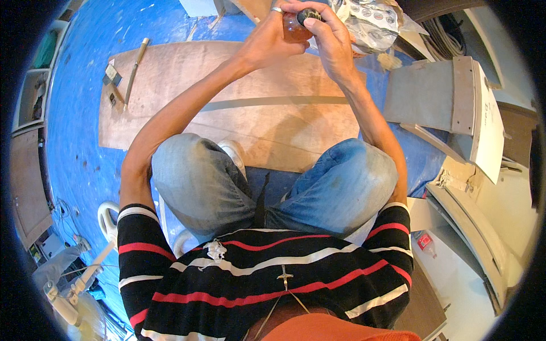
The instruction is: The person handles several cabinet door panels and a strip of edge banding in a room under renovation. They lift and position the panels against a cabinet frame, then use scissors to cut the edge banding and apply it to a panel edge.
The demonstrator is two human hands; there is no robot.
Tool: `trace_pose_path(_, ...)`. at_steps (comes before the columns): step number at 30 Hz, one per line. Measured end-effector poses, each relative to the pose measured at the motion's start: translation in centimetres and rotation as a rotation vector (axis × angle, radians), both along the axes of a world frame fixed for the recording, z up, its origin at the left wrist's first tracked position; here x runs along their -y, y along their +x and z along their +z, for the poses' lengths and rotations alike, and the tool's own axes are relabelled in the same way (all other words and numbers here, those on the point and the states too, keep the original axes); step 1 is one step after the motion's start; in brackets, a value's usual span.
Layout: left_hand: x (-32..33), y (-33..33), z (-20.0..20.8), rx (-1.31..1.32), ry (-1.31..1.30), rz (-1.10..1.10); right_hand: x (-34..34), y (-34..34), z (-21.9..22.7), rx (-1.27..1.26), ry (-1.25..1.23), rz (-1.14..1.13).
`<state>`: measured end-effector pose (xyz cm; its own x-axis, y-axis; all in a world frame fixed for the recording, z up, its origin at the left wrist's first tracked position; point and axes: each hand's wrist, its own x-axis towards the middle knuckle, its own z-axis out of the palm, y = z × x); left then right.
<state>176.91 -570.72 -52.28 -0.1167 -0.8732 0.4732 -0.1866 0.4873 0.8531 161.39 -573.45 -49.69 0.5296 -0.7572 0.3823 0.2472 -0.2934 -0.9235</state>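
Both my arms reach forward over a plywood board (227, 85) lying on a blue ground sheet. Between my hands, past the board's far edge, is a small bottle (293, 33) of amber-brown liquid with a black cap (309, 16). My left hand (264, 41) is closed around its body, a ring on one finger. My right hand (334, 42) wraps it from the other side, its thumb pressed against the cap. Whether the cap is loose, I cannot tell. At the board's left end lie a slim long-handled tool (135, 74) and a small block-like item (112, 84).
A crumpled plastic bag (369, 21) lies just beyond my right hand. Right of the board stands a wooden box-like piece (424, 94), with coiled cable (446, 37) behind. Blue sheet (85, 108) spreads leftward. A red-labelled bottle (425, 243) lies at lower right.
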Motion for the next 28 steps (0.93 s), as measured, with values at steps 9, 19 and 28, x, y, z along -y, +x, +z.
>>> trace_pose_path(9,-0.8,-0.1,2.2,0.033,0.053,-0.027,0.6,0.4,-0.8,0.093,-0.011,0.002)
trace_pose_path(19,-0.2,0.2,0.3,0.071,0.185,-0.146,0.2,0.2,-0.5,0.019,0.129,-0.084)
trace_pose_path(28,-0.5,0.3,1.1,0.141,0.196,-0.015,0.0,0.7,-1.2,0.056,-0.023,-0.040)
